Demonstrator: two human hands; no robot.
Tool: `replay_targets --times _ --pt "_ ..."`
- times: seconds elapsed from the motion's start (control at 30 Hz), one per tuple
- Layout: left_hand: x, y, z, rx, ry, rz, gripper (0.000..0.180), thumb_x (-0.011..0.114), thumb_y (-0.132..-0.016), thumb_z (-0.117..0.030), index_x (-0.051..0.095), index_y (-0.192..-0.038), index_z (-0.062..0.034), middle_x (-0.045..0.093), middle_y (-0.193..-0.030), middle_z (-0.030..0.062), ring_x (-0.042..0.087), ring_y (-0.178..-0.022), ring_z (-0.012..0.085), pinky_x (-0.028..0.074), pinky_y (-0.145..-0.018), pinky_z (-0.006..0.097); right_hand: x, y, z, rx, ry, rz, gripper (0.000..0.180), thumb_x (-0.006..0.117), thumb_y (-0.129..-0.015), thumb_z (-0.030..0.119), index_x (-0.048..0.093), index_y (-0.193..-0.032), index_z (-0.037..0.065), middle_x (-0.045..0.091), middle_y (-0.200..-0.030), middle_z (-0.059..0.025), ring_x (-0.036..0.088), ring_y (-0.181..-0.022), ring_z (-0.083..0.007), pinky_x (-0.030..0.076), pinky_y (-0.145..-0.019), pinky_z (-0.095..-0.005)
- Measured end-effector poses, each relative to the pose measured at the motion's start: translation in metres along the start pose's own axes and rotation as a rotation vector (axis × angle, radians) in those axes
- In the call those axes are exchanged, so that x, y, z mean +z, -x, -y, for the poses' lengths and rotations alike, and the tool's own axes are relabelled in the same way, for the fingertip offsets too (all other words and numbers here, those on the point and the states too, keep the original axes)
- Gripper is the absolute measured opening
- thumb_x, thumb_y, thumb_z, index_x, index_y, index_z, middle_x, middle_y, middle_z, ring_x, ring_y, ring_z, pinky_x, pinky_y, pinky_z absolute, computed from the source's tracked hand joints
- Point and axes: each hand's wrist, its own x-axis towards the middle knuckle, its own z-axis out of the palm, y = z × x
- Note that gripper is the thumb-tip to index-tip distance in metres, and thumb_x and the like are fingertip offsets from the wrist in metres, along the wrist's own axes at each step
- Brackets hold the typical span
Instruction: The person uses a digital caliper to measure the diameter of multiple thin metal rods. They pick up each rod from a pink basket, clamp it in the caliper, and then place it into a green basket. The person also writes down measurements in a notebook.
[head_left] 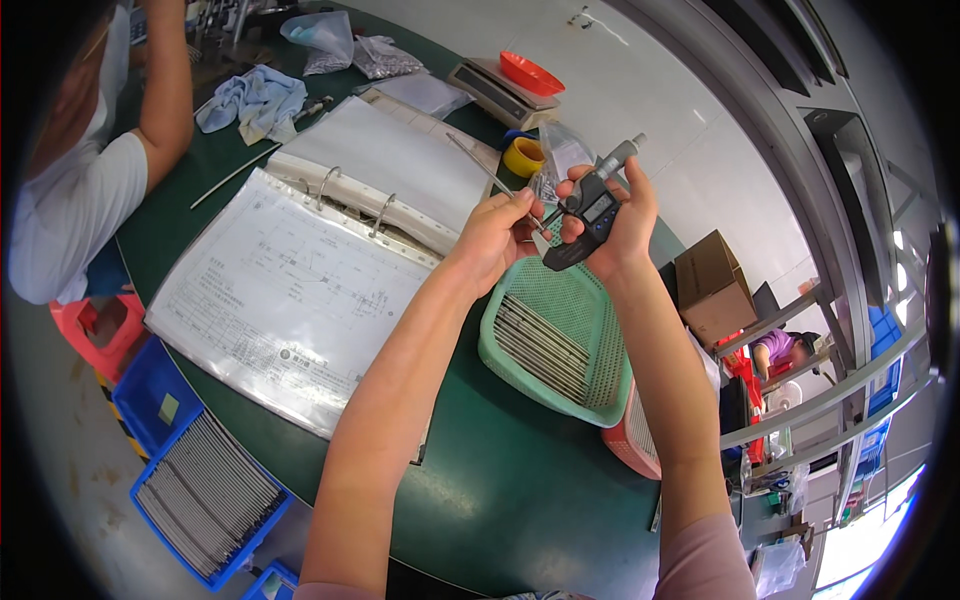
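Note:
My left hand [492,238] is closed on a thin metal rod [478,160], which slants up to the left. Its lower end reaches the jaws of a digital micrometer [598,208]; whether the jaws touch it I cannot tell. My right hand [625,222] grips the black micrometer, its thimble pointing up and its small display facing me. Below both hands stands a green plastic basket [490,345] with several similar metal rods [540,350] lying side by side in it.
An open ring binder [285,300] with drawings lies left on the green table [480,500]. Behind are a scale [490,95], yellow tape [523,157] and a blue cloth [255,100]. Blue bins [215,580] of rods stand lower left. Another person [90,190] sits far left; a cardboard box [712,285] is right.

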Motion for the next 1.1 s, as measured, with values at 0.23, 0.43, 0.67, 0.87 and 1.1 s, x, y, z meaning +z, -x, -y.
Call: replay_targets --times 0.23,0.43,0.67,0.87,1.1 --pt "-0.005 -0.003 0.002 -0.05 0.062 0.034 0.02 0.047 -0.087 -0.024 0.05 -0.083 -0.0049 0.049 -0.081 0.0046 0.05 -0.074 0.0169 0.042 -0.071 0.031 -0.001 0.001 -0.001 0.011 0.003 -0.033 0.059 0.031 -0.084 0.056 0.051 -0.087 0.001 0.057 -0.07 -0.0128 0.046 -0.042 -0.0168 0.038 -0.039 -0.0258" --pt "-0.007 0.001 -0.003 -0.036 0.043 0.118 0.014 0.049 -0.085 -0.018 0.05 -0.087 -0.004 0.051 -0.084 0.0048 0.052 -0.077 0.0169 0.043 -0.074 0.032 -0.002 0.003 -0.001 0.021 0.004 -0.031 0.058 0.035 -0.082 0.058 0.051 -0.086 0.003 0.057 -0.069 -0.0112 0.045 -0.041 -0.0156 0.038 -0.038 -0.0259" --pt "-0.009 0.002 -0.004 -0.055 -0.058 0.202 0.015 0.05 -0.086 -0.018 0.049 -0.091 -0.0039 0.053 -0.086 0.0041 0.054 -0.083 0.0151 0.044 -0.079 0.033 -0.002 0.005 0.0 -0.023 0.106 -0.044 0.056 0.028 -0.087 0.055 0.05 -0.087 0.003 0.056 -0.069 -0.0113 0.044 -0.04 -0.0147 0.037 -0.038 -0.0261" --pt "-0.008 0.004 -0.005 -0.04 -0.073 0.206 0.016 0.049 -0.087 -0.019 0.048 -0.092 -0.004 0.053 -0.088 0.0043 0.055 -0.084 0.0155 0.045 -0.079 0.033 -0.006 0.004 0.0 -0.016 0.091 -0.065 0.058 0.019 -0.09 0.051 0.05 -0.09 0.002 0.057 -0.07 -0.0121 0.042 -0.04 -0.0148 0.037 -0.039 -0.0262" --pt "-0.002 0.007 -0.006 -0.063 -0.136 0.176 0.017 0.048 -0.088 -0.019 0.046 -0.094 -0.0027 0.052 -0.089 0.0045 0.055 -0.084 0.0165 0.046 -0.078 0.033 -0.012 0.007 0.0 -0.001 0.008 -0.023 0.055 0.019 -0.09 0.044 0.051 -0.09 -0.001 0.057 -0.071 -0.0136 0.043 -0.041 -0.0173 0.037 -0.039 -0.0274"
